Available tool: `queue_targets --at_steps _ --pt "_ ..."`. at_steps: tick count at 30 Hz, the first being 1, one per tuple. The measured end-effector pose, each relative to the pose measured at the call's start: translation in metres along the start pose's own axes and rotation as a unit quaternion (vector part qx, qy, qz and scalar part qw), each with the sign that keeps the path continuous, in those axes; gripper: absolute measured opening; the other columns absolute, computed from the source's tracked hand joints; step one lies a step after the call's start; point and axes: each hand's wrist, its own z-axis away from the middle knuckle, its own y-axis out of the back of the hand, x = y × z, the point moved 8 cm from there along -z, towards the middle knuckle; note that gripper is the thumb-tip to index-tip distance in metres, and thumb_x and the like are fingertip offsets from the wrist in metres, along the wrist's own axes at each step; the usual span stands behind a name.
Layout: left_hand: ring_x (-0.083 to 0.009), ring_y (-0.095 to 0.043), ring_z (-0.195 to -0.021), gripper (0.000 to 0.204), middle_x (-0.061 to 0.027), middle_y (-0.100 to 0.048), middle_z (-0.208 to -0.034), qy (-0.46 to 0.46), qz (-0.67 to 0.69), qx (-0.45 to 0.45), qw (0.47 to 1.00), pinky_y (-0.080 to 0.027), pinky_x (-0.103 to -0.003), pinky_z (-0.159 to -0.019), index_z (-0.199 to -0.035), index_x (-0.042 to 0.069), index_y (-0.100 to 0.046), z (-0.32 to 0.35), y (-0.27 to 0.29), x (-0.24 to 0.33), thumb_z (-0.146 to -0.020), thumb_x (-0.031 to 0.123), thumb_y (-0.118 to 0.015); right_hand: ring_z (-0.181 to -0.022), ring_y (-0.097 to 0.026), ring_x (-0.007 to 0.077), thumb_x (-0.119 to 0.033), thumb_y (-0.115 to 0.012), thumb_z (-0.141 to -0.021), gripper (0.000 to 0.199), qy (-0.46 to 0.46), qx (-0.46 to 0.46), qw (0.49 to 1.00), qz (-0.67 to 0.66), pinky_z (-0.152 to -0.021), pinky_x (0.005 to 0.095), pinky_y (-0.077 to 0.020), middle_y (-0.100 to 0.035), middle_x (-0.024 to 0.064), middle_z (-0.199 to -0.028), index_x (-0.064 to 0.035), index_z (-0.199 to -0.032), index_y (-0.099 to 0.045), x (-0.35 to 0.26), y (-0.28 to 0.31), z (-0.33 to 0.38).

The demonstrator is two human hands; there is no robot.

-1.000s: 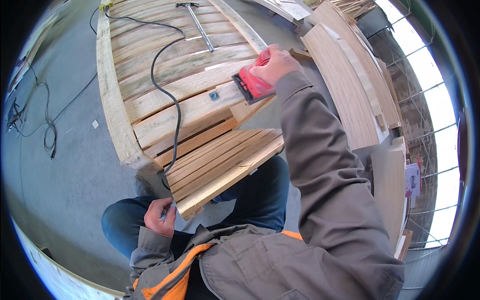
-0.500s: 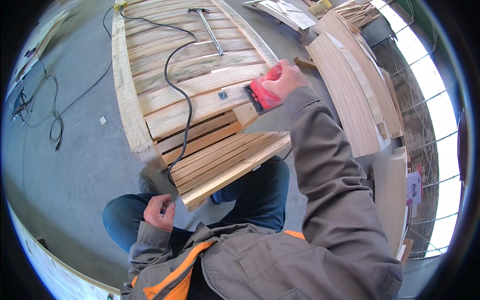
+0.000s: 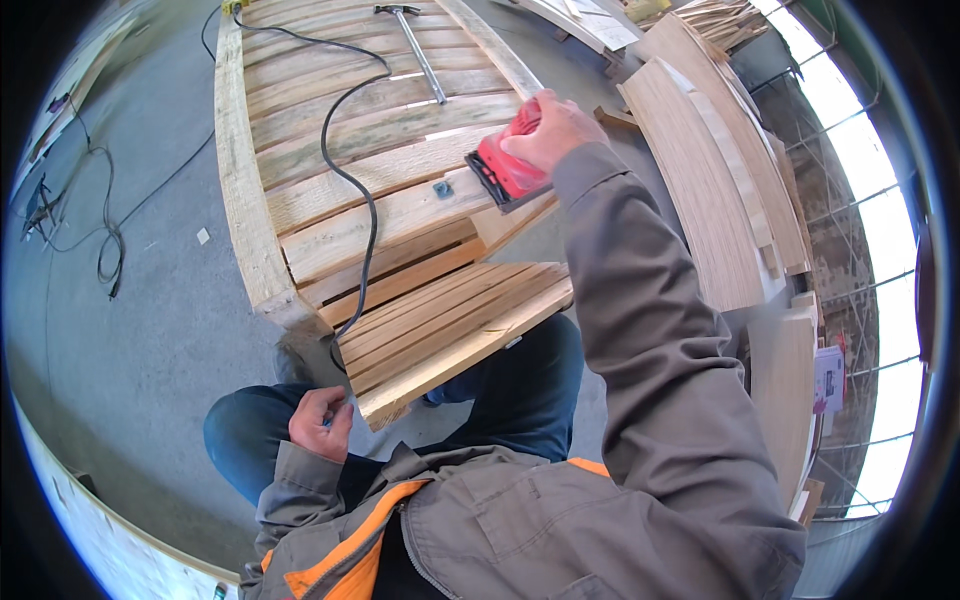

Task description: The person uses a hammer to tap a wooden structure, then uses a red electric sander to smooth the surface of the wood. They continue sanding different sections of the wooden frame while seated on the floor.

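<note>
My right hand (image 3: 556, 132) is wrapped around a red electric sander (image 3: 512, 172) with a black base. The sander is at the near right corner of a slatted wooden frame (image 3: 340, 222), over the end of its nearest top board; whether its base touches the wood, I cannot tell. My left hand (image 3: 321, 424) lies on my left knee with the fingers curled in, and nothing shows in them. Close to it is the end of a second slatted piece (image 3: 455, 330), which slants down from the frame in front of my legs.
A hammer (image 3: 412, 55) lies on the far slats. A black cable (image 3: 341, 160) winds across the frame from a yellow connector (image 3: 234, 8). Wooden panels (image 3: 690, 190) are stacked on the right. Another cable (image 3: 110, 235) lies coiled on the floor at left.
My right hand has moved the sander left and slightly away from me along the frame's corner. My left hand has stayed on the knee.
</note>
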Motion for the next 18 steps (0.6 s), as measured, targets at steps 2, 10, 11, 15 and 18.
queue_targets --at_steps 2,10,11,15,18 --pt "-0.0193 -0.072 -0.083 0.025 -0.0144 -0.072 -0.107 -0.001 -0.003 -0.001 1.0 -0.059 -0.031 -0.076 -0.117 -0.003 -0.073 -0.002 -0.001 0.003 -0.092 0.002 -0.075 -0.126 -0.067 0.0369 -0.054 -0.081 -0.078 0.077 0.001 -0.004 1.0 0.007 -0.108 0.0441 -0.0534 -0.067 0.0208 -0.138 -0.0101 -0.138 -0.062 -0.016 -0.003 -0.001" --pt "-0.0274 -0.073 -0.089 0.027 -0.0167 -0.074 -0.103 0.025 0.02 0.008 0.999 -0.058 -0.036 -0.079 -0.115 -0.001 -0.074 -0.001 0.002 0.007 -0.088 0.003 -0.077 -0.129 -0.066 0.0372 -0.053 -0.081 -0.08 0.078 -0.014 -0.019 1.0 0.011 -0.11 0.0432 -0.053 -0.065 0.0202 -0.141 -0.0098 -0.142 -0.06 -0.036 -0.002 0.008" --pt "-0.0275 -0.073 -0.089 0.027 -0.0167 -0.074 -0.103 0.022 0.022 0.009 0.999 -0.058 -0.036 -0.079 -0.115 -0.001 -0.074 -0.001 0.002 0.007 -0.088 0.003 -0.077 -0.129 -0.066 0.0372 -0.054 -0.08 -0.08 0.078 -0.02 -0.022 1.0 0.009 -0.11 0.0431 -0.0529 -0.065 0.0201 -0.141 -0.01 -0.142 -0.06 -0.034 0.0 0.009" --pt "-0.0277 -0.073 -0.09 0.027 -0.0169 -0.074 -0.104 0.015 0.027 0.014 0.999 -0.058 -0.036 -0.079 -0.115 -0.001 -0.074 -0.001 0.002 0.004 -0.089 0.003 -0.077 -0.129 -0.066 0.0355 -0.055 -0.082 -0.079 0.078 -0.043 -0.028 0.999 0.011 -0.11 0.0434 -0.0527 -0.067 0.0196 -0.139 -0.0105 -0.14 -0.061 -0.016 -0.001 0.001" --pt "-0.0277 -0.073 -0.09 0.027 -0.0171 -0.074 -0.104 0.02 0.03 0.006 0.999 -0.058 -0.036 -0.079 -0.116 -0.001 -0.074 -0.002 0.0 0.002 -0.089 0.004 -0.077 -0.129 -0.067 0.034 -0.055 -0.085 -0.078 0.076 -0.062 -0.009 0.998 0.005 -0.11 0.0429 -0.0528 -0.069 0.0185 -0.137 -0.011 -0.137 -0.063 0.011 0.001 -0.009"
